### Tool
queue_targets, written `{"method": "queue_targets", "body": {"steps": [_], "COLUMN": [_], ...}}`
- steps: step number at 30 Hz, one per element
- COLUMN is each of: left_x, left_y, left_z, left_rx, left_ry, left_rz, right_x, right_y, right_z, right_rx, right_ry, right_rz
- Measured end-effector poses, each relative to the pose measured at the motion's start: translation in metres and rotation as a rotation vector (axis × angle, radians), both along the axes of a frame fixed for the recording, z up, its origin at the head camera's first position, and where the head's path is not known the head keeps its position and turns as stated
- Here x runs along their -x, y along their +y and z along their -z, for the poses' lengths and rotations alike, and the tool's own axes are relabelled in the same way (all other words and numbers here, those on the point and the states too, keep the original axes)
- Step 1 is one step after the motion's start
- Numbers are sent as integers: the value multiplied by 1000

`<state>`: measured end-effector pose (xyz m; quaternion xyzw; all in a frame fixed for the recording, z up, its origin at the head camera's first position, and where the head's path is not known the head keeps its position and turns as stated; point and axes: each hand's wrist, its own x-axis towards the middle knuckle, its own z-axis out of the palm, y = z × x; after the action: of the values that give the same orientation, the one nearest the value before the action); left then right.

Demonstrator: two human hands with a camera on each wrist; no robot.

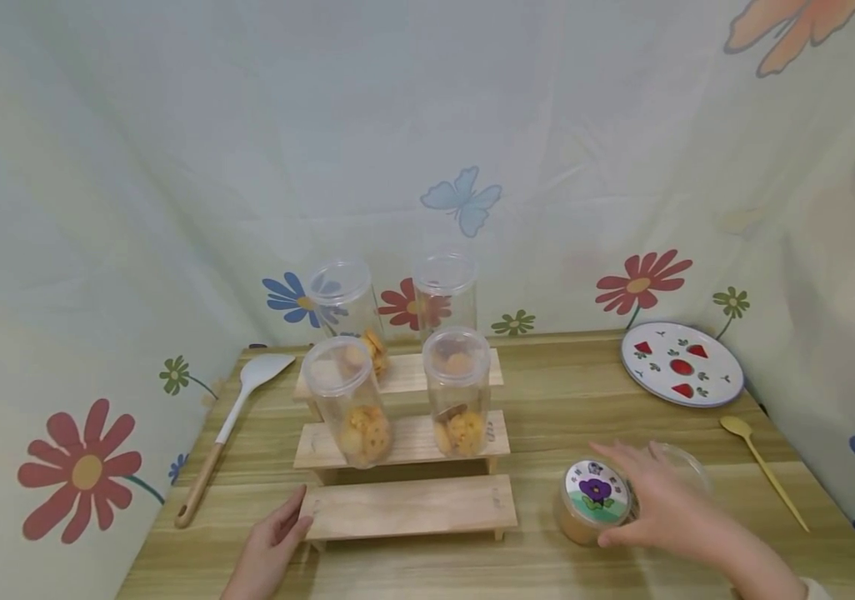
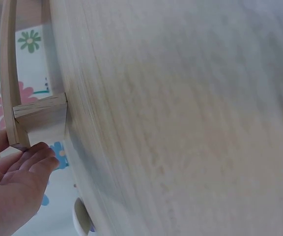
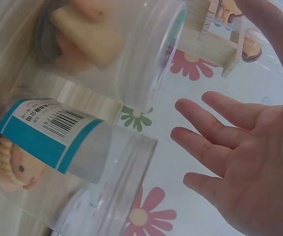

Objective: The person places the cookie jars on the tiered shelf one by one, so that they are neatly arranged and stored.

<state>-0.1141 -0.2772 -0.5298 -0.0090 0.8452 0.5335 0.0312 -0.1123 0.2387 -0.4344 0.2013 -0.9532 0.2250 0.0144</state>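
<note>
My left hand [image 1: 270,542] holds the left end of the lowest step of a wooden tiered rack [image 1: 408,508]. In the left wrist view, its thumb and fingers lie on either side of the board's end [image 2: 19,140]. My right hand [image 1: 660,500] is spread beside a short clear jar [image 1: 577,525] with a purple-flower lid and cookies inside. Partly behind that hand stands a second clear jar [image 3: 82,142] with a teal barcode label and a cookie. The right wrist view shows the fingers [image 3: 205,147] apart from both jars, holding nothing.
Several tall clear jars [image 1: 461,392] with cookies stand on the rack's upper steps. A white spatula [image 1: 228,425] with a wooden handle lies at left. At right are a plate [image 1: 652,379] with red fruit designs and a gold spoon [image 1: 768,475]. A patterned cloth [image 1: 547,208] hangs behind.
</note>
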Motion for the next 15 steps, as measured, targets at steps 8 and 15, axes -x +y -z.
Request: {"method": "queue_targets", "body": {"steps": [8, 15], "left_x": [1, 0], "left_y": [1, 0], "left_z": [0, 0], "left_rx": [-2, 1], "left_ry": [-7, -12], "left_rz": [3, -7], "right_x": [1, 1], "right_y": [-1, -2], "right_z": [9, 12], "right_rx": [46, 68], "right_ry": [-81, -126], "right_rz": [-34, -8]}}
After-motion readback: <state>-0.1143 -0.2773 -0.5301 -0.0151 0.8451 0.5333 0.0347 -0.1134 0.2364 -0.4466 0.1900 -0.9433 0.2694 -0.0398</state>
